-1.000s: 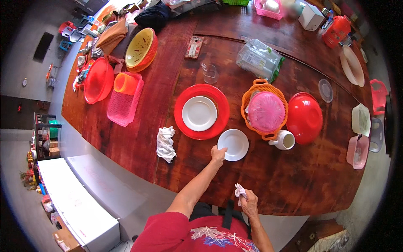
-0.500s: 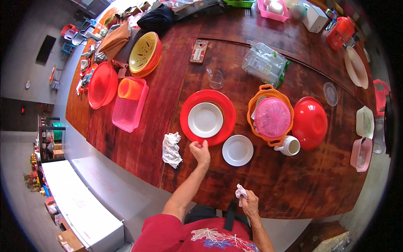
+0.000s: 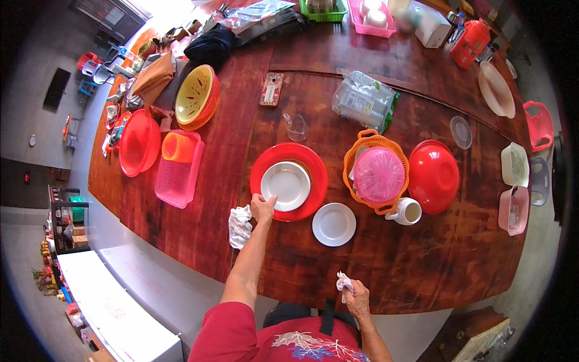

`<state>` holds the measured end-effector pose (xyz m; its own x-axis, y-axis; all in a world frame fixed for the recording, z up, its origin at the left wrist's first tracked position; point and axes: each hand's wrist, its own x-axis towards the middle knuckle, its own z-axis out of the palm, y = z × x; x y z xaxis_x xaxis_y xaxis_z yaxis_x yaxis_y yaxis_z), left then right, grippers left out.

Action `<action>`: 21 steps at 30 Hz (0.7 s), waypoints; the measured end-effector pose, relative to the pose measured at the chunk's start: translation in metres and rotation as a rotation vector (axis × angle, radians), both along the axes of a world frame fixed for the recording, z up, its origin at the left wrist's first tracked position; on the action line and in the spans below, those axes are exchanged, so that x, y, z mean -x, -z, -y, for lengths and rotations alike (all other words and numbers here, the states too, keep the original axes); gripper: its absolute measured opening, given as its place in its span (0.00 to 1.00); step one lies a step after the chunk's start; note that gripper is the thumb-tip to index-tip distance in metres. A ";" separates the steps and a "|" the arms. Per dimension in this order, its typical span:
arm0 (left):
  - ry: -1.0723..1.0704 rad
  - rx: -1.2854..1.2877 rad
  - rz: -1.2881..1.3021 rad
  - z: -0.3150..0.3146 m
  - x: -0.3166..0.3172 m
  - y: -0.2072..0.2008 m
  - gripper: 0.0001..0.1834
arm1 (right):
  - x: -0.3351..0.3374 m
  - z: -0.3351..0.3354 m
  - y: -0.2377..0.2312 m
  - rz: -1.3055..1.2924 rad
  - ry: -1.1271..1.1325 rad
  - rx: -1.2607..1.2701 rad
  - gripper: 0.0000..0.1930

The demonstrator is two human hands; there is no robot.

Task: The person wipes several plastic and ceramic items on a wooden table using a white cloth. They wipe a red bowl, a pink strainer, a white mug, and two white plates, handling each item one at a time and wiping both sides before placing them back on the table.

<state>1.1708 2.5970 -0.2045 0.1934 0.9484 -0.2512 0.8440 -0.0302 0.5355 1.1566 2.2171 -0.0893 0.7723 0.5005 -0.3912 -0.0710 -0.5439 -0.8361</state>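
Note:
My left hand (image 3: 262, 208) pinches the lower left rim of a white plate (image 3: 285, 186), with the thumb over its edge. That plate lies in a large round red dish (image 3: 318, 172); whether other plates sit beneath it is hidden. Close to the left hand is a crumpled white cloth (image 3: 240, 227) on the table. A second white plate (image 3: 334, 224) rests flat on the wood, right of the red dish. Near the table's front edge, my right hand (image 3: 357, 298) is closed round a bunched whitish cloth (image 3: 344, 282).
Right of the plates stand an orange basket (image 3: 368, 137) with a pink lidded container (image 3: 380, 175), a white mug (image 3: 408, 212) and a red bowl (image 3: 434, 177). Beyond lie a clear cup (image 3: 296, 128), a phone (image 3: 272, 89) and bagged plastic cups (image 3: 363, 99). A pink basket (image 3: 175, 176) is left.
My left hand has shifted from the red dish's near edge leftward and up onto the white plate's rim. The right hand keeps its cloth. The whole view has tilted slightly.

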 end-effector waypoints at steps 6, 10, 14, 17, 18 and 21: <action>-0.012 -0.040 0.048 0.005 0.007 -0.005 0.24 | -0.008 -0.016 -0.029 -0.041 -0.001 -0.049 0.09; -0.048 0.017 0.380 0.014 0.019 0.001 0.17 | -0.005 -0.011 -0.029 0.007 -0.029 -0.046 0.08; -0.225 0.361 0.823 0.024 0.015 -0.018 0.12 | 0.002 0.001 -0.018 0.052 -0.063 -0.013 0.09; -0.274 0.500 0.967 0.033 0.021 -0.037 0.12 | 0.005 0.006 -0.013 0.096 -0.088 -0.027 0.10; -0.272 0.527 0.987 0.039 0.026 -0.045 0.12 | 0.004 0.006 -0.014 0.044 -0.055 -0.055 0.09; -0.268 0.726 1.173 0.068 0.036 -0.080 0.15 | -0.010 -0.003 -0.018 -0.257 0.152 -0.206 0.11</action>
<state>1.1351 2.5294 -0.1248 0.4656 0.7197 -0.5150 -0.1626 0.6416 0.7496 1.1664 2.2197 -0.0715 0.7335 0.4758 -0.4854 -0.3606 -0.3328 -0.8713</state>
